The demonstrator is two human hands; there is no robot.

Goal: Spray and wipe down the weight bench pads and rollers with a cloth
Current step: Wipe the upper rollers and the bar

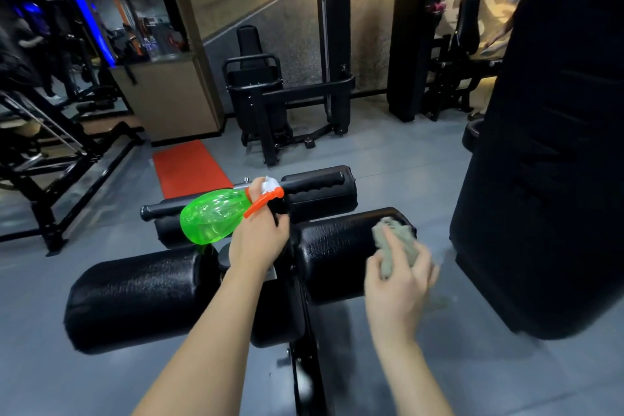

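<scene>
My left hand grips the neck of a green spray bottle with an orange trigger, tipped sideways above the bench's centre post. My right hand holds a grey-green cloth against the near right black roller, close to its outer end. The near left roller lies bare below the bottle. Two smaller black rollers with grip handles sit behind them. The bench's black frame runs toward me between my forearms.
A tall black padded upright stands close on the right. Other black gym machines line the far wall. An orange mat lies on the grey floor ahead left, and a black rack frame stands at the left.
</scene>
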